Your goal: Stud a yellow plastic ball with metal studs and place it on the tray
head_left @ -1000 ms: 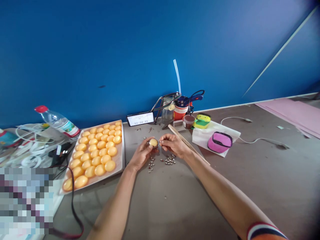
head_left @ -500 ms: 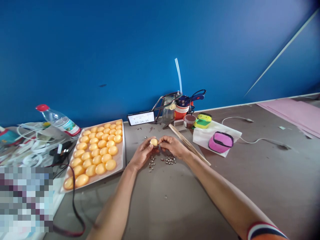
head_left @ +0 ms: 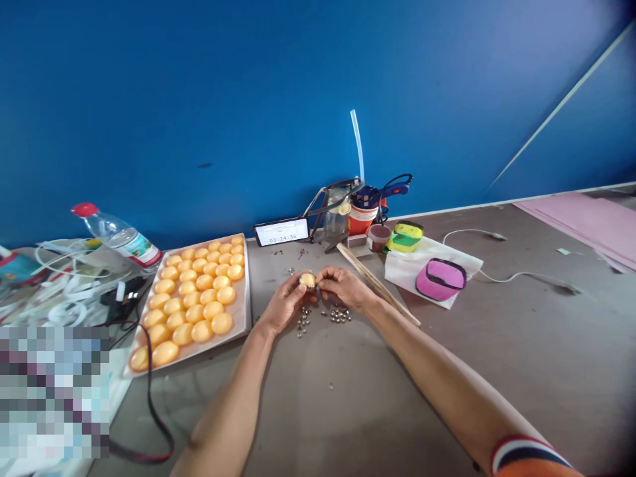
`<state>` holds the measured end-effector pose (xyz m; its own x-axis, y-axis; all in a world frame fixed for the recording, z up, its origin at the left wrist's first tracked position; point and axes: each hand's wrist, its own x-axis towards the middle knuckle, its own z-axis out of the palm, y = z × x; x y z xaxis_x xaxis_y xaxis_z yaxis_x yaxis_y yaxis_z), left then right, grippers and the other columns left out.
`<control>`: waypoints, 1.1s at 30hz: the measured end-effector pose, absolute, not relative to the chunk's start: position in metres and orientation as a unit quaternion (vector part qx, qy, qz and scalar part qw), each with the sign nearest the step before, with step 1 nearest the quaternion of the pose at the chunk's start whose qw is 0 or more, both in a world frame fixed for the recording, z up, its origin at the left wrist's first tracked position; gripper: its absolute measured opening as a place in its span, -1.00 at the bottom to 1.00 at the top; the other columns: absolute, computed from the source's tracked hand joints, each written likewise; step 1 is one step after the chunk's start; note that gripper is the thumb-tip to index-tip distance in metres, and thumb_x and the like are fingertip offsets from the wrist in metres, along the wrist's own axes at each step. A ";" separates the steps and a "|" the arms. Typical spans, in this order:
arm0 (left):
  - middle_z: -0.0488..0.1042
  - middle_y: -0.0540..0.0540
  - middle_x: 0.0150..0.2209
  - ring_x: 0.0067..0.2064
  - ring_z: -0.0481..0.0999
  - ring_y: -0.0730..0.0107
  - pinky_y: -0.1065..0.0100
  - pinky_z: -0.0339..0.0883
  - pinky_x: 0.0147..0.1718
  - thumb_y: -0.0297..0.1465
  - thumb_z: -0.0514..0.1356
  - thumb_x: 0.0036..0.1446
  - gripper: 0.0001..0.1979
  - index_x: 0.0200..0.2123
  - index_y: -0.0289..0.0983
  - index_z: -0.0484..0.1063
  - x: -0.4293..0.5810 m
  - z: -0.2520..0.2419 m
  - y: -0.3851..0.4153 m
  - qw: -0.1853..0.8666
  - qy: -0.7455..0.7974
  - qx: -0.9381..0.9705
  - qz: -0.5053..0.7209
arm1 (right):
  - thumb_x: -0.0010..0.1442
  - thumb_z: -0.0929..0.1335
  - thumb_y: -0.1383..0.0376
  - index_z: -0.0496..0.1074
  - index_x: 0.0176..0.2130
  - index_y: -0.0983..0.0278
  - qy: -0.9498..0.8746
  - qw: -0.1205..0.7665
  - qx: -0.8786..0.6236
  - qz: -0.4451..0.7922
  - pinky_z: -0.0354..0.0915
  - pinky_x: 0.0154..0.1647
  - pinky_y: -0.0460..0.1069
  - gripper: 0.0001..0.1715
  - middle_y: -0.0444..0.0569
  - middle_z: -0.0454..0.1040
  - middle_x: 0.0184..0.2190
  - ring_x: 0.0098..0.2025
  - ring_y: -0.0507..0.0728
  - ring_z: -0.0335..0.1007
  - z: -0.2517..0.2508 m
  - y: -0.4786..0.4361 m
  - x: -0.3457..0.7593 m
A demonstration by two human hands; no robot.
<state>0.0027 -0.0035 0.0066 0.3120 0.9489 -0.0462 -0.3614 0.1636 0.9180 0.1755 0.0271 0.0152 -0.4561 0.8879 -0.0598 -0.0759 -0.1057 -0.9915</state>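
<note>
My left hand (head_left: 285,303) grips a small, round, pale yellow dome (head_left: 307,281) with a dark or metallic-looking rim. From the other side, my right hand (head_left: 342,286) has its fingertips pinched together at the dome's right edge. Whatever sits between those fingertips is too small to make out. Below the hands, small shiny metallic pieces (head_left: 340,315) lie in loose clusters on the grey table (head_left: 318,424). A shallow tray (head_left: 247,291) left of my hands carries rows of glossy yellow-orange domes (head_left: 221,323).
Behind my hands stand a phone (head_left: 281,232) showing a timer, a glass jar (head_left: 336,218) and a red-white cup (head_left: 362,218). Wooden sticks (head_left: 377,285) and a pink pad (head_left: 440,279) lie rightward. A bottle (head_left: 124,238) and tangled cables (head_left: 64,291) fill the left.
The view has shifted slightly. Both hands stay around the dome in nearly the same pose, and the phone's timer has advanced by one second.
</note>
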 end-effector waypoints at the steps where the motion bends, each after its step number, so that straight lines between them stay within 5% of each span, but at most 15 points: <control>1: 0.43 -0.13 -0.17 -0.32 0.45 0.37 0.27 0.34 -0.25 -0.28 0.23 0.04 -0.60 -0.03 -0.25 0.36 0.002 0.005 -0.003 0.682 0.341 0.437 0.477 | -0.05 0.37 0.22 0.33 -0.41 0.30 -0.553 0.378 -0.366 0.646 0.07 -0.53 -0.12 -0.80 -0.24 0.32 -0.67 -0.62 -0.06 0.18 0.014 0.027 0.175; 22: 0.45 -0.11 -0.25 -0.33 0.48 0.37 0.31 0.34 -0.28 -0.30 0.22 0.05 -0.61 -0.04 -0.26 0.34 0.003 0.012 -0.004 0.702 0.331 0.403 0.485 | 0.01 0.35 0.13 0.31 -0.40 0.28 -0.560 0.384 -0.366 0.636 0.06 -0.55 -0.12 -0.74 -0.24 0.27 -0.64 -0.61 -0.06 0.14 0.022 0.035 0.190; 28: 0.48 -0.10 -0.33 -0.36 0.51 0.39 0.34 0.33 -0.28 -0.32 0.25 0.03 -0.57 -0.01 -0.26 0.31 -0.002 0.014 -0.001 0.711 0.339 0.349 0.508 | 0.00 0.32 0.31 0.48 -0.34 0.27 -0.737 0.253 -0.439 0.447 0.22 -0.29 -0.08 -0.82 -0.11 0.49 -0.39 -0.37 0.03 0.34 0.020 0.046 0.208; 33: 0.49 -0.09 -0.33 -0.37 0.51 0.40 0.34 0.33 -0.29 -0.31 0.26 0.01 -0.56 -0.02 -0.27 0.32 -0.004 0.013 0.000 0.694 0.351 0.342 0.528 | 0.03 0.29 0.34 0.50 -0.27 0.26 -0.782 0.181 -0.430 0.414 0.24 -0.23 -0.08 -0.76 -0.06 0.53 -0.29 -0.28 0.06 0.39 0.025 0.042 0.202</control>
